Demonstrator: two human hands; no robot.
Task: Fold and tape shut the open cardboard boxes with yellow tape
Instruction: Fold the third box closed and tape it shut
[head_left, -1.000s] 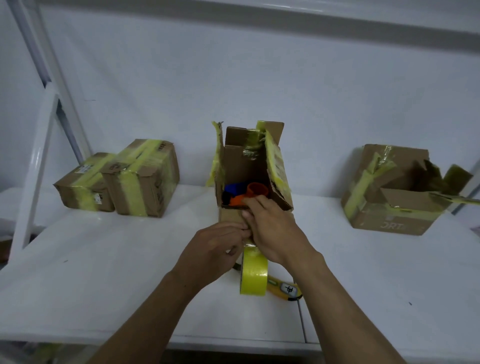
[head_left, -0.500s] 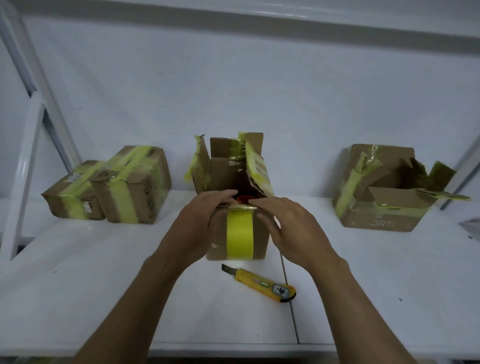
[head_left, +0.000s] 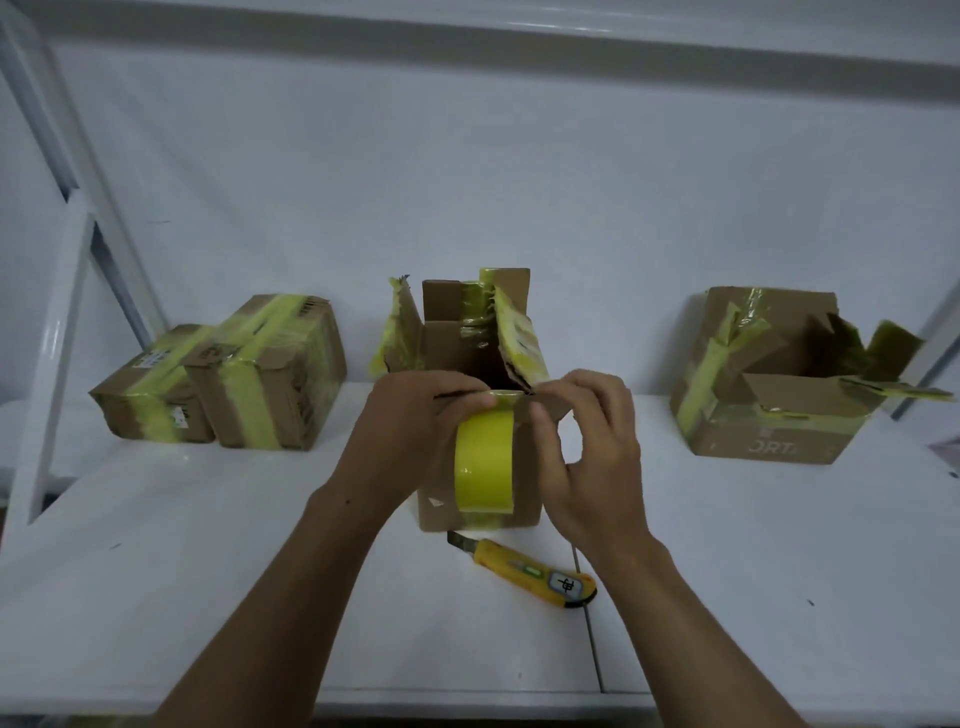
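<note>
An open cardboard box (head_left: 451, 313) stands upright at the table's middle, its flaps up and edged with torn yellow tape. In front of its near face I hold a yellow tape roll (head_left: 485, 462) on edge, lifted off the table. My left hand (head_left: 410, 426) grips the roll from the left, thumb on its top. My right hand (head_left: 592, 457) pinches the roll's top right edge with curled fingers. A second open box (head_left: 779, 441) with loose flaps sits at the right.
A yellow utility knife (head_left: 524, 571) lies on the white table (head_left: 208, 571) just in front of the middle box. Two taped-shut boxes (head_left: 270, 384) sit at the back left, beside a white slanted frame post (head_left: 57, 338).
The tape roll has come up from the table, where it stood on edge, to the front of the middle box. Both hands have shifted from the box's front flap to the roll.
</note>
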